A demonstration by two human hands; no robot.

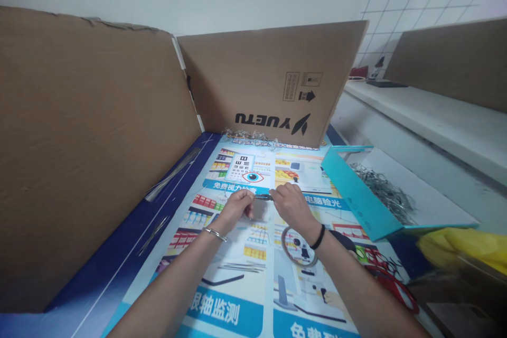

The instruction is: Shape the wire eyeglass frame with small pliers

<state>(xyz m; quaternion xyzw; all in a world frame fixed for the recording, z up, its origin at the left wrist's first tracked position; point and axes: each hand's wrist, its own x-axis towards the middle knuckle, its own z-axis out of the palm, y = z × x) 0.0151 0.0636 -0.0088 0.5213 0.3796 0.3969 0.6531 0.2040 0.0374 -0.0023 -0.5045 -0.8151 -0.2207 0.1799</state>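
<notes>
Both hands meet over the middle of the printed sheet. My right hand (292,203) is closed around one end of a slim dark metal tool (263,197) that looks like small pliers. Its other end reaches the fingertips of my left hand (241,204), which are pinched together. Whatever lies between those fingers is too small to make out. Below my left hand, several thin wire pieces (240,268) lie on the sheet. A coil of wire (284,245) rests under my right wrist.
Cardboard panels (253,82) stand behind and at left. An open teal box (358,195) at right holds tangled wire pieces (386,193). Long wire strips (172,173) lie by the left panel. Red-handled scissors (396,288) and a yellow bag (463,245) are at lower right.
</notes>
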